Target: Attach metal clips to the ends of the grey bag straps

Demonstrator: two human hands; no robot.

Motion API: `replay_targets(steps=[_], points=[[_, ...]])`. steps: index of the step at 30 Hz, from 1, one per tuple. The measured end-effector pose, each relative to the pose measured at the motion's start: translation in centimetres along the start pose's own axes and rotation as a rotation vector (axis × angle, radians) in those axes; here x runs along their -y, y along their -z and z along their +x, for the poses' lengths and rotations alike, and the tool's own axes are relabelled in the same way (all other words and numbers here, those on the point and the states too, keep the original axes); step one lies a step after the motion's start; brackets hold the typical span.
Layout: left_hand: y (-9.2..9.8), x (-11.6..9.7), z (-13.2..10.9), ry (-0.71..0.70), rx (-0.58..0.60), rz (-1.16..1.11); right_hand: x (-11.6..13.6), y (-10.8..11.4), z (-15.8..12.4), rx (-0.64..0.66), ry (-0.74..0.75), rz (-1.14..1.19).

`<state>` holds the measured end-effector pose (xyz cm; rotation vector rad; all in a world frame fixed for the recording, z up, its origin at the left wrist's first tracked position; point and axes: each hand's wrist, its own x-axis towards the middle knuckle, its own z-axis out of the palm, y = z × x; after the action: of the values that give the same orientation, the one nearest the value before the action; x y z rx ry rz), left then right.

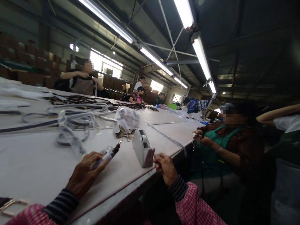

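My left hand [87, 173] is closed around a folded grey strap [103, 158] with a dark end, held above the table. A gold-coloured metal clasp [120, 142] sticks out from that dark end. Fingers pinched, my right hand [165, 167] is at the front corner of a white tape dispenser [139, 150]. Whether a piece of tape is between those fingertips is too small to tell. Behind the dispenser lies a bundle of straps [123, 131] with gold clasps, partly inside clear plastic.
Long grey straps [77, 117] and dark straps [77, 99] are strewn over the white table [42, 156]. Its front edge runs below my right hand. A co-worker in a green apron [211, 153] is at the right, handling small items. Other people are across the table.
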<state>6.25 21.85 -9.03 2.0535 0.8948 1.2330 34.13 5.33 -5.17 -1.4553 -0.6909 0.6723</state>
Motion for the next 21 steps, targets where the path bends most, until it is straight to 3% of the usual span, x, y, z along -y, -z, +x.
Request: replay_targets(steps=[7,13,16,21], points=[[0.2,-0.6,0.0,0.036,0.031,-0.072,-0.1,1.0,1.5,0.024,0.091,-0.196],[0.4,-1.1,-0.2,0.042,-0.032,-0.142,-0.7,1.2,-1.1,0.079,0.118,-0.334],[0.2,-1.3,-0.2,0.017,-0.048,-0.129,0.1,-2.0,-3.0,0.159,0.170,-0.234],[0.0,-1.8,-0.6,-0.006,-0.078,-0.136,1.6,-11.6,-4.4,0.443,0.096,0.021]])
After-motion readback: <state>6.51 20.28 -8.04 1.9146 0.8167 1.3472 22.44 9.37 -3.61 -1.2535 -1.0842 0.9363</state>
